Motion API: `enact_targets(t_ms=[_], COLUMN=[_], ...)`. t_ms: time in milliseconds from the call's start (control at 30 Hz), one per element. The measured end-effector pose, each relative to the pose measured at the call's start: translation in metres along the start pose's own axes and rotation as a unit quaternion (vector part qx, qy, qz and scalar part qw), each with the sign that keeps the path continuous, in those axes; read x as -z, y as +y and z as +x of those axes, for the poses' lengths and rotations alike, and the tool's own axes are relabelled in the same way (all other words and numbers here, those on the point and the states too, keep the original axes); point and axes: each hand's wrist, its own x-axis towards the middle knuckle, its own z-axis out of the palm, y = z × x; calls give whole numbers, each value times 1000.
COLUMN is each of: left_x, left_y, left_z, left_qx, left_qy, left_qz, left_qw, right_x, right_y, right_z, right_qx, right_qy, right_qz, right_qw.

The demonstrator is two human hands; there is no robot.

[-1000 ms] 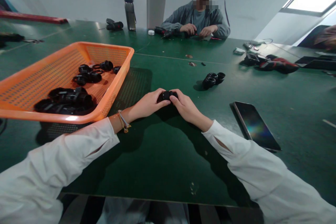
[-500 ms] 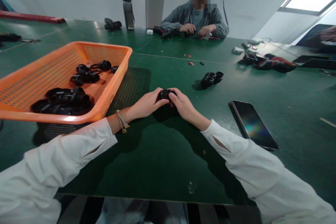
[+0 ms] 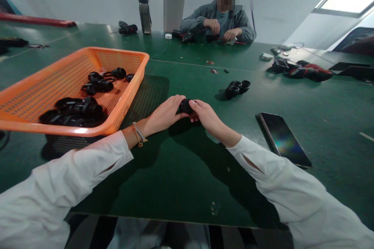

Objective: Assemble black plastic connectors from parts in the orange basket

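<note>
A small black cylindrical part is pinched between my two hands just above the green table. My left hand grips its left side, fingers over the top and thumb below. On its right side, my right hand closes round it with the thumb on top. The fingers cover much of the part, so its exact kind cannot be made out. Beyond my right hand, a cluster of black ring-shaped parts rests on the table.
Left of my arm stands an orange perforated basket holding several black parts. A phone lies by my right forearm. Across the table sits a person, near a bottle. Dark red-and-black items lie far right.
My right hand has shifted slightly on the black part, and its fingers now show beneath it. The view has moved a little. The person opposite has raised one hand.
</note>
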Motion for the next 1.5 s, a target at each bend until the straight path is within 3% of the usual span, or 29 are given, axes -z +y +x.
enact_targets(t_ms=[167, 300, 600, 767, 867, 1067, 1367, 1500], left_x=[3, 3, 3, 5, 5, 3, 5, 5], left_y=[1, 1, 7, 6, 4, 2, 2, 2], left_z=[0, 0, 0, -1, 0, 1, 1, 1], left_qx=[-22, -21, 63, 76, 80, 83, 82, 71], left_qy=[6, -4, -21, -2, -6, -29, -40, -68], left_qz=[59, 54, -95, -147, -172, -187, -199, -234], left_qw=[998, 998, 993, 986, 982, 978, 976, 967], right_x=[-1, 0, 8, 16, 18, 18, 17, 18], right_y=[-7, -6, 9, 14, 14, 14, 13, 15], right_z=[0, 1, 4, 2, 0, -1, -3, -1], right_qx=[-68, -77, 10, 126, 172, 191, 201, 231], right_qy=[-12, -27, -51, -87, -78, -47, -54, -25], right_qz=[76, 90, 26, -23, -89, -187, -180, -219], right_qw=[995, 993, 998, 988, 978, 962, 961, 948])
